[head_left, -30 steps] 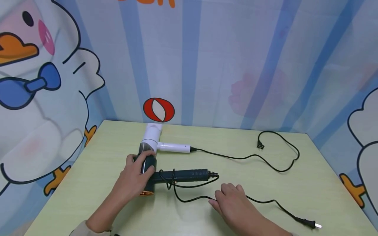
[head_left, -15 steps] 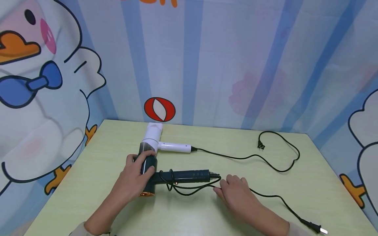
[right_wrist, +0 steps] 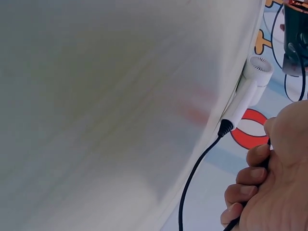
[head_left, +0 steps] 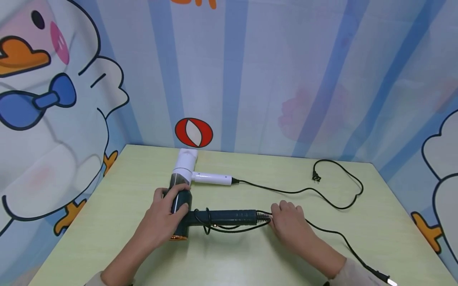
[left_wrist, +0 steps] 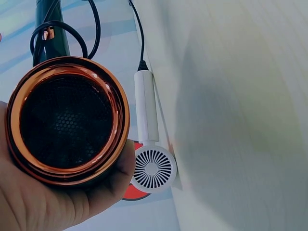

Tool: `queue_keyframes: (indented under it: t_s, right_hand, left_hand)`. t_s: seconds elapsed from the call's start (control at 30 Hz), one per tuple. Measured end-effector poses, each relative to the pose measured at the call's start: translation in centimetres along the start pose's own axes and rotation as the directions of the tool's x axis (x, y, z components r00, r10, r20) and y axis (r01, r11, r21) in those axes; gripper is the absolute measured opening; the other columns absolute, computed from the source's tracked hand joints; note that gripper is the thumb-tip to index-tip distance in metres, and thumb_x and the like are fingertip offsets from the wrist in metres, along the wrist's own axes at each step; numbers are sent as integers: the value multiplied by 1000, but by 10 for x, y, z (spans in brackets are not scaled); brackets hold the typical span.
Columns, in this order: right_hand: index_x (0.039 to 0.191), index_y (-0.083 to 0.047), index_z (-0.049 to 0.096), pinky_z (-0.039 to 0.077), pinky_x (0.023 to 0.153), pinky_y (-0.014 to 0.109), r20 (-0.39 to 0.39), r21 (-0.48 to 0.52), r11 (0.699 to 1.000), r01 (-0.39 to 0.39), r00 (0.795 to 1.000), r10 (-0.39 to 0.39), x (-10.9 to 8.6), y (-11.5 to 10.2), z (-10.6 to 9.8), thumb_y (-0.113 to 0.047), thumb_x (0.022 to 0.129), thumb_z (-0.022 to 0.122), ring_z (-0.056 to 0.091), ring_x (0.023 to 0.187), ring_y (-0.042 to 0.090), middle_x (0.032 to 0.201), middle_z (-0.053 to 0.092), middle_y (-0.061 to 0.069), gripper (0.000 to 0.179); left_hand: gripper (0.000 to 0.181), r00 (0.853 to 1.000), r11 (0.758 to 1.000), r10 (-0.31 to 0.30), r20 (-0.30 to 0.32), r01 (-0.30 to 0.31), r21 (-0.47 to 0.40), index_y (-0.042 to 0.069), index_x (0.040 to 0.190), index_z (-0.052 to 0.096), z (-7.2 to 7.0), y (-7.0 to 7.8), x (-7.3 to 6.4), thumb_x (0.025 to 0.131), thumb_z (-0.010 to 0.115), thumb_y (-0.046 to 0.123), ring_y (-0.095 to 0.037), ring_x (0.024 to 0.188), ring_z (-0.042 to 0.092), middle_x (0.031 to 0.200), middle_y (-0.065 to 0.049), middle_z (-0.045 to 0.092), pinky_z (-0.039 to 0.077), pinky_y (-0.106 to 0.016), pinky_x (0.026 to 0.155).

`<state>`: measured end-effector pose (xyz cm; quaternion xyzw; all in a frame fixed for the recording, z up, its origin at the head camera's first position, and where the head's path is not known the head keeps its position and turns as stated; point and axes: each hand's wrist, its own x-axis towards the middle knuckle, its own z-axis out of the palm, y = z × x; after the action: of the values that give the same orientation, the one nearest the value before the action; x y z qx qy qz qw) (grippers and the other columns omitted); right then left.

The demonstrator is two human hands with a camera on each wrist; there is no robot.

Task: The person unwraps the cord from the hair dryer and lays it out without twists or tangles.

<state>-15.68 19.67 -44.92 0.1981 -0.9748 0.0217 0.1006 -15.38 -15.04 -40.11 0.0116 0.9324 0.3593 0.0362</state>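
Note:
My left hand (head_left: pixel 161 218) grips the barrel of a dark green hair dryer (head_left: pixel 229 217), whose handle points right. Its copper-rimmed air intake (left_wrist: pixel 67 120) faces the left wrist camera. Part of the black power cord (head_left: pixel 334 231) is looped around the handle, near the barrel. Close to the end of the handle, my right hand (head_left: pixel 291 228) holds the cord with curled fingers, also seen in the right wrist view, where the cord runs through the fist. From there the cord trails right to its plug (head_left: pixel 383 276) at the lower right.
Behind the green dryer lies a white hair dryer (head_left: pixel 211 178), its barrel end overlapped by the green one in the head view. Its black cord (head_left: pixel 297 192) curves right to a plug (head_left: pixel 316 176). A cartoon-printed curtain (head_left: pixel 264 79) borders the light table (head_left: pixel 118 190).
My right hand has moved up and slightly right with the cord, to the end of the green dryer's handle. The plug has slid toward the lower right. My left hand keeps its grip.

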Motion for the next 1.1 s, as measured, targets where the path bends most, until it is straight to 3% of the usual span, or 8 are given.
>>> queue_keyframes:
  t_s: [0.17,0.53,0.8,1.1]
  right_hand:
    - [76,-12,41,24,62,35,-56,14,999,-30,998,31,7,2,0,-35,102,61,30,62,19,70,33,1,39]
    - [77,-10,44,26,60,35,-158,22,997,-77,984,79,22,12,-13,-31,102,61,32,62,20,70,36,2,37]
    - [77,-12,40,23,62,36,-221,80,995,-65,972,82,30,16,-30,-30,104,57,30,62,20,70,34,3,37]
    - [77,-12,39,21,65,37,-264,148,988,-50,960,88,25,10,-51,-26,106,53,27,65,21,72,33,4,35]
  left_hand:
    - [44,1000,1000,0,10,0,0,42,143,44,0,1,-2,101,52,37,-46,110,56,150,-20,25,57,-50,76]
    - [44,1000,1000,11,20,-11,18,43,143,44,2,2,-2,100,53,38,-45,108,57,149,-20,27,56,-45,73]
    - [44,1000,999,1,25,-2,38,42,143,45,5,1,-1,100,53,38,-44,106,57,148,-20,28,56,-46,72]
    - [44,1000,999,-6,31,5,37,42,144,45,7,-3,3,100,52,37,-44,105,57,148,-22,28,55,-44,71]
